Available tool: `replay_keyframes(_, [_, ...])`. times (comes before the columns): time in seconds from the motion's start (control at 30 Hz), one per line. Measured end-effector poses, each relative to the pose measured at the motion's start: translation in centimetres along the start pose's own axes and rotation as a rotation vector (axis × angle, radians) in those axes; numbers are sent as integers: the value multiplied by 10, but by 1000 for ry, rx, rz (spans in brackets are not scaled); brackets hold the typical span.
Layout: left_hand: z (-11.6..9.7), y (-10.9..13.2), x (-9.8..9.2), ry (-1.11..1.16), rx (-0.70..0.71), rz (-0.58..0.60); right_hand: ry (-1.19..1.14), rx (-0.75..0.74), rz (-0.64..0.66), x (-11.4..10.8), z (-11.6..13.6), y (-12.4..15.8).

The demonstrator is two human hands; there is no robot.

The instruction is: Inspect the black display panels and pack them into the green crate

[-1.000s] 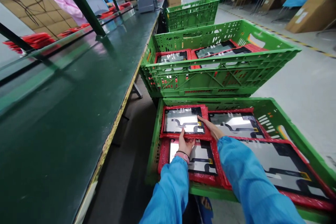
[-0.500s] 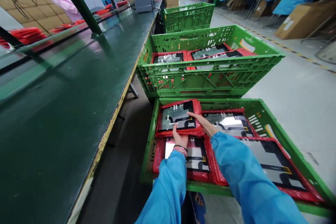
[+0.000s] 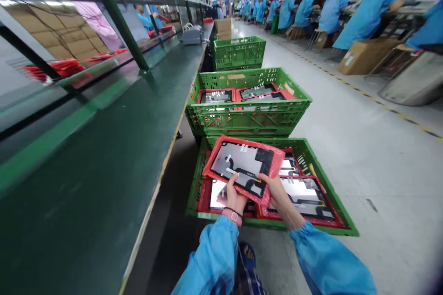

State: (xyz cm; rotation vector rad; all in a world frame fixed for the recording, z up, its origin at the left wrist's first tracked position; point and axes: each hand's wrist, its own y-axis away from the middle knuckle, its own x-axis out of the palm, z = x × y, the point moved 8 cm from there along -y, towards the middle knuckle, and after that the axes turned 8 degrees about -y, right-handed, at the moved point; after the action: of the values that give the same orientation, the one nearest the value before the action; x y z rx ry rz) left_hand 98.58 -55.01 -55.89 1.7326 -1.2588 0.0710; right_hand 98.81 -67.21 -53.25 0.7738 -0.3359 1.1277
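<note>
Head view, one item after another.

Red tray [image 3: 244, 166]: a flat red-edged tray with a dark panel in it, held in the air above the nearest green crate [image 3: 341, 221], tilted so its far end is raised. Left hand [image 3: 233, 198]: clasped on the near edge of the tray, thumb on top, a pink band at the wrist. Right hand [image 3: 278, 196]: gripping the near right corner of the same tray, fingers under it. Both sleeves are blue.

Nearest green crate: on the floor beside the workbench, holding more red trays [image 3: 304, 196] lying flat below the raised one.

Second green crate [image 3: 249, 117]: just behind the first and higher, with red trays inside. Third green crate [image 3: 238, 53]: farther back along the same line.

Workbench [image 3: 104, 156]: long, dark green top, to the left of the crates, with a grey machine [image 3: 192, 36] at its far end.

Cardboard box [image 3: 363, 55]: on the floor across the aisle, near a row of seated people in blue coats [image 3: 332, 7].
</note>
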Motion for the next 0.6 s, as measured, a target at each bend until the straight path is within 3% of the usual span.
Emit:
replay_keyframes(0.1, [-1, 70, 46, 13, 30, 101, -74, -131, -16, 0, 67, 64])
replay_keyframes(0.2, [-15, 151, 90, 30, 101, 228, -152, -237, 4, 15, 134, 134])
replay_keyframes(0.3, [-42, 235, 111, 45, 202, 370, -198, -255, 61, 38, 183, 207])
replay_keyframes(0.4, [-76, 313, 103, 5, 298, 501, -190, -181, 133, 63, 205, 277])
replay_keyframes(0.47, [-102, 362, 84, -96, 376, 566, -184, -178, 204, 82, 209, 321])
replay_keyframes(0.53, [-129, 408, 53, -207, 483, 542, -201, -222, 306, 105, 205, 363])
replay_keyframes(0.6, [-158, 452, 11, -286, 612, 408, -243, -189, 398, 128, 183, 401])
